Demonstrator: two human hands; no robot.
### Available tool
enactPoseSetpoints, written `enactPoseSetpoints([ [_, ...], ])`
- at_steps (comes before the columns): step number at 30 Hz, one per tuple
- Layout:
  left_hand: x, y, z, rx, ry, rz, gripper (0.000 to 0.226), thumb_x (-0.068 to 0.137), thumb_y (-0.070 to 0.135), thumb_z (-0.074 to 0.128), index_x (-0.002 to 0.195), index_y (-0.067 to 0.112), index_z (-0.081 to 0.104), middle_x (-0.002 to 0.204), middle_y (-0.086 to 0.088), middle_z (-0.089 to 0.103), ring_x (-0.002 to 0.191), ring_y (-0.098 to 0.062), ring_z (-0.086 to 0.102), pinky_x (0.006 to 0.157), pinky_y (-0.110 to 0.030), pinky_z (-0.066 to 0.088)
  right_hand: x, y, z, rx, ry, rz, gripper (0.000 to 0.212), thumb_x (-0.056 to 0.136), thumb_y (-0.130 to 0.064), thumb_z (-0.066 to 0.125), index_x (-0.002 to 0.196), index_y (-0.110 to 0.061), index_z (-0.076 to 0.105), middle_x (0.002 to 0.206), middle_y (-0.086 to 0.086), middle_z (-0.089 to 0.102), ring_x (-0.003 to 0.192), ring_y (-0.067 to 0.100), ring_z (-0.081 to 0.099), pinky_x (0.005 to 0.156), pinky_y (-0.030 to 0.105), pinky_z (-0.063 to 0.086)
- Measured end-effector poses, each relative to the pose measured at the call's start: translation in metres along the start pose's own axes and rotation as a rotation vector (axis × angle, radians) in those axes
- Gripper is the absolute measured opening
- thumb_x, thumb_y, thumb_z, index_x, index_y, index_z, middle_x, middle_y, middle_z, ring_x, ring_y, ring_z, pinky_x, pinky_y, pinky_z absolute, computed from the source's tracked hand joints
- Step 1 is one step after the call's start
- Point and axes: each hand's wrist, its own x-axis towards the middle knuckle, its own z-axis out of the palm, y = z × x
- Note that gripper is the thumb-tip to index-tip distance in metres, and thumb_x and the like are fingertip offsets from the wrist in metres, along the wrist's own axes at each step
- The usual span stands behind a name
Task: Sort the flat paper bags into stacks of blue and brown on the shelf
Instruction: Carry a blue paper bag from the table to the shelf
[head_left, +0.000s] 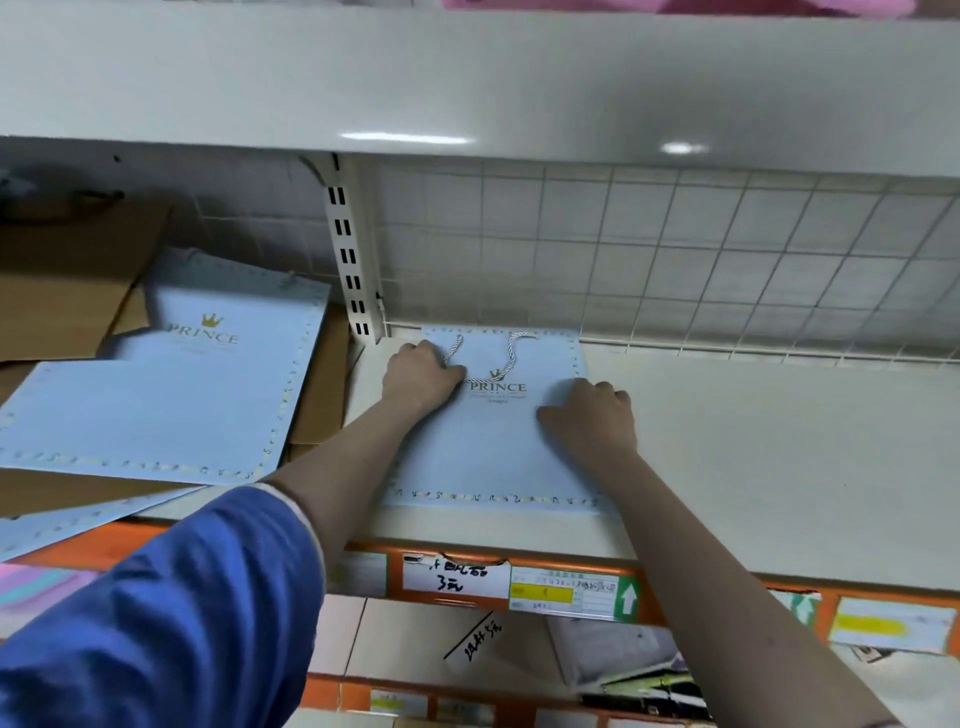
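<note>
Blue paper bag (493, 431) is pressed flat on the white shelf (753, 441) under both hands, left hand (421, 376) and right hand (592, 421) resting with fingers curled, apparently to square it; unsorted blue and brown bags (171, 384) are left of them

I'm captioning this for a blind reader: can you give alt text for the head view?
Both hands, left and right, rest on a flat blue bag on a white shelf. Left of the upright, more blue bags lie mixed over brown ones.
</note>
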Motion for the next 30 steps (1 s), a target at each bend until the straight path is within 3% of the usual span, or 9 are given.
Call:
enactPoseSetpoints([
  [4,0.002,-0.006,0.002,0.088,0.047,0.025,0.041,0.090,0.038,0.050,0.113,0.004,0.053,0.120,-0.018,0.051,0.114,-0.035,0.043,0.091,-0.036,0.036,-0.004,-0.007,0.004,-0.044,0.042,-0.012,0.042,0.089,-0.029,0.043,0.123,-0.005,0.048,0.124,0.013,0.051,0.116,0.031,0.041,0.093,0.036,0.034],
  [10,0.000,-0.014,0.006,0.112,0.054,0.069,0.044,0.093,0.034,0.043,0.123,0.003,0.053,0.129,-0.017,0.048,0.120,-0.034,0.041,0.098,-0.036,0.033,-0.014,-0.013,0.015,-0.076,0.071,-0.047,0.046,0.093,-0.030,0.040,0.128,-0.002,0.046,0.130,0.016,0.048,0.121,0.032,0.040,0.098,0.036,0.033],
  [23,-0.001,-0.014,-0.007,0.139,-0.020,0.126,0.044,0.095,0.040,0.041,0.111,0.001,0.056,0.124,-0.017,0.050,0.114,-0.034,0.045,0.094,-0.037,0.036,-0.012,-0.014,0.006,-0.114,0.039,-0.051,0.048,0.095,-0.037,0.040,0.130,-0.005,0.047,0.132,0.014,0.048,0.123,0.031,0.040,0.100,0.035,0.032],
  [30,-0.040,-0.007,-0.018,0.336,0.208,0.206,0.047,0.096,0.041,0.041,0.126,0.006,0.049,0.132,-0.013,0.046,0.125,-0.028,0.040,0.101,-0.037,0.032,-0.017,-0.011,-0.002,-0.115,0.109,-0.115,0.046,0.095,-0.042,0.041,0.124,-0.007,0.047,0.125,0.014,0.050,0.119,0.030,0.043,0.098,0.037,0.034],
])
